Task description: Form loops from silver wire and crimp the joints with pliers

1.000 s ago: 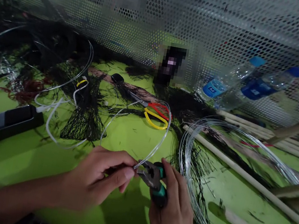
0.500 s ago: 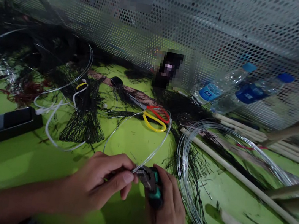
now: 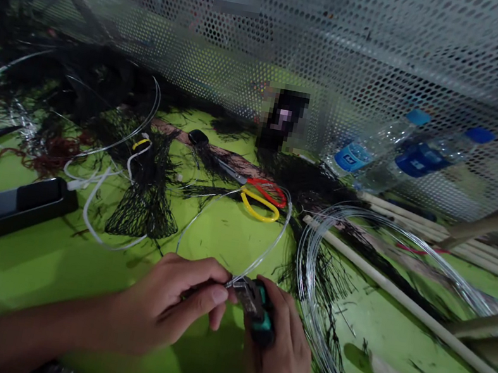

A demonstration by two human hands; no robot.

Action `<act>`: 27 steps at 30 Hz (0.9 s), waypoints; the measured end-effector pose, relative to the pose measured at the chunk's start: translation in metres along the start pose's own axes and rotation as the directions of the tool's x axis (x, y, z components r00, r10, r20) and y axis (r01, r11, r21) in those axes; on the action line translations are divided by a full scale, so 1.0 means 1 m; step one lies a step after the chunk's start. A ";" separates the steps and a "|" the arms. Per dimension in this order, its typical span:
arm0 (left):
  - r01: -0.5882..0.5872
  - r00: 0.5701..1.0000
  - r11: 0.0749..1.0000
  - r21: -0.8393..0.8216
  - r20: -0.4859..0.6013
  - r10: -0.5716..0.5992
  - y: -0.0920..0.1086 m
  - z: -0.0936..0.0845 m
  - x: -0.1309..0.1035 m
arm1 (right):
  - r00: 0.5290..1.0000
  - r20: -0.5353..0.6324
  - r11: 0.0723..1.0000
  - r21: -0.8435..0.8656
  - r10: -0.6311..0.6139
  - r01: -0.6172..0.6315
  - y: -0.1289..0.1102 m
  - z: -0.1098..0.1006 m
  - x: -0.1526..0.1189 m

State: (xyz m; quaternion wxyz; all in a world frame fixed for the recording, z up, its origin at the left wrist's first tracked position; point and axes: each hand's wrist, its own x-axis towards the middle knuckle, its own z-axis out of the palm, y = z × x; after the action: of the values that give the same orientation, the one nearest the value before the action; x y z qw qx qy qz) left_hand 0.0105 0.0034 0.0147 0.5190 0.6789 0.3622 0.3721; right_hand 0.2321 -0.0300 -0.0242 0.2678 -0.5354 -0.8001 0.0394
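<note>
Pinched in my left hand [image 3: 183, 303] is a loop of thin metal wire [image 3: 271, 246], at the spot where its ends meet. The loop stands away from me, its far side reaching the scissors [image 3: 260, 199] with red and yellow handles. My right hand [image 3: 281, 346] is wrapped round a pair of pliers [image 3: 260, 317] with green and black grips. The jaws of the pliers are at the wire, right beside my left fingertips; whether they bite on it I cannot tell. My right fingers partly hide the handles.
A large wire coil [image 3: 309, 268] lies right of my hands, near wooden sticks [image 3: 386, 284]. Black netting [image 3: 144, 206] and a power bank [image 3: 8, 208] with a white cable are at the left. Two water bottles [image 3: 355, 154] lean against the perforated metal panel [image 3: 351, 44].
The whole view has shifted slightly, so things appear a little further right. My hands keep the same hold on the wire and the pliers.
</note>
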 end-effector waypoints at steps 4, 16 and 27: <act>-0.002 1.000 1.000 -0.007 -0.007 0.002 0.001 -0.001 0.002 | 0.999 -0.010 0.999 -0.033 -0.031 0.031 0.001 0.001 0.005; -0.175 0.976 0.973 0.151 -0.104 0.192 -0.011 0.005 0.004 | 0.997 0.038 0.998 0.032 0.060 -0.061 -0.004 0.003 -0.001; -0.181 0.966 0.963 0.199 -0.149 0.212 0.000 -0.005 0.003 | 0.997 0.061 0.992 0.108 0.056 -0.062 0.000 -0.015 -0.006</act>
State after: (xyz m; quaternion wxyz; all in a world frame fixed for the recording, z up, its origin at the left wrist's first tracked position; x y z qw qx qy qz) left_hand 0.0076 0.0082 0.0156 0.3819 0.7224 0.3683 0.4434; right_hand 0.2411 -0.0388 -0.0142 0.2724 -0.5420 -0.7878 0.1068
